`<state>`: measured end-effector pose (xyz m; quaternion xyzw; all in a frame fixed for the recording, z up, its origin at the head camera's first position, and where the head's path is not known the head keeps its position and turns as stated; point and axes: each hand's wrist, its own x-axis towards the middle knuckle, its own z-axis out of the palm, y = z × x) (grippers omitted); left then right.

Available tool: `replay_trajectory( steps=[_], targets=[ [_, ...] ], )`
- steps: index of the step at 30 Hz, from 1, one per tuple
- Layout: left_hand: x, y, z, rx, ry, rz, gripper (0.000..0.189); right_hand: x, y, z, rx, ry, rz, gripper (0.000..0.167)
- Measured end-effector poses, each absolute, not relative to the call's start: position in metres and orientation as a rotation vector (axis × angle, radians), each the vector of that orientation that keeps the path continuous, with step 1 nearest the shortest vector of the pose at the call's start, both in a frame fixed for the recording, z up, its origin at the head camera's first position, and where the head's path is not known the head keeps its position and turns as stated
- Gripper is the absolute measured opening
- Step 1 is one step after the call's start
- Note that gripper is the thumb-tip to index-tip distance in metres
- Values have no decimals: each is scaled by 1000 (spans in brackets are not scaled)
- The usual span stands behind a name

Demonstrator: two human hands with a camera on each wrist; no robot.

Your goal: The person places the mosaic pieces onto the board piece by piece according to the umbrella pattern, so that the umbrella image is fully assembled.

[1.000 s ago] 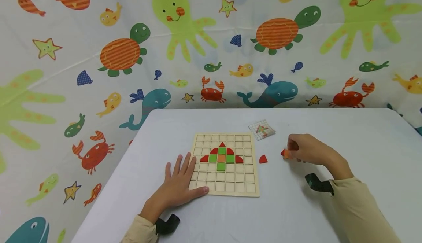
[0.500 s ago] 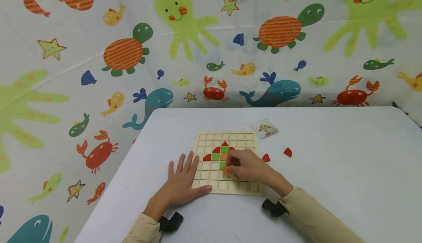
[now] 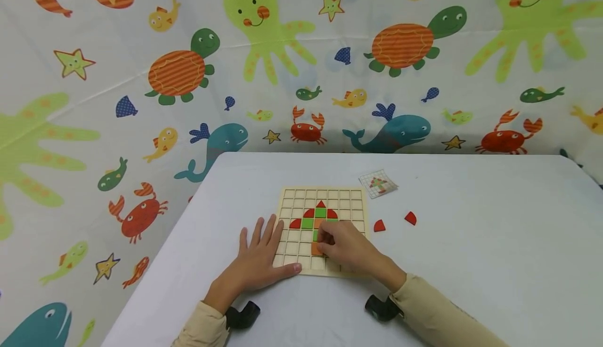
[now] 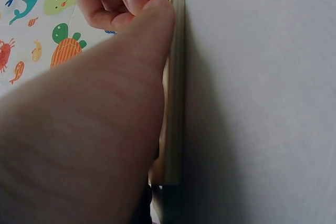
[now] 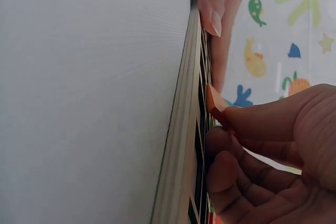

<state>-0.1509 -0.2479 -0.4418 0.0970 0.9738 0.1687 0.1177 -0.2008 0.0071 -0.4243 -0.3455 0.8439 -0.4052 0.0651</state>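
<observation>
A wooden grid board [image 3: 292, 260] lies on the white table, with red, green and orange tiles forming a tree-like or rocket-like figure in its cells. My left hand [image 3: 256, 263] rests spread at the board's left edge, its thumb on the near left corner. Over the figure's lower end, my right hand [image 3: 350, 247] pinches an orange square tile [image 3: 316, 248] just below a green tile [image 3: 315, 236]. In the right wrist view the orange tile [image 5: 214, 100] stands tilted between thumb and fingertips, right at the grid. The right hand covers part of the figure's right side.
Two loose red quarter-round tiles lie right of the board, one nearer [image 3: 379, 226] and one farther [image 3: 411, 218]. Behind them is a small pattern card [image 3: 378, 183] showing a similar figure on a grid. A sea-animal curtain [image 3: 282, 22] hangs behind the table.
My right hand has picked up the orange tile from beside a red piece at the right, carried it left to the board and lowered it below the green tile. The left hand has stayed in place.
</observation>
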Motion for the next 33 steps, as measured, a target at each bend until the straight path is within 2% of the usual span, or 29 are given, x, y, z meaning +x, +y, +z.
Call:
replay_trajectory(
  steps=[13,18,25,33],
  targets=[
    [-156,-247,-443,323,2850,484,117,-205,15,-420,-1056,2559,-1180,10],
    [-157,-248,-440,327,2852,486,117,-210,23,-408,-1040,2562,-1190,1],
    [-154,-250,-443,310,2844,489,118,-222,53,-387,-893,2613,-1157,11],
    [-154,-251,-443,295,2850,502,119,-249,115,-377,-714,2762,-912,23]
  ],
)
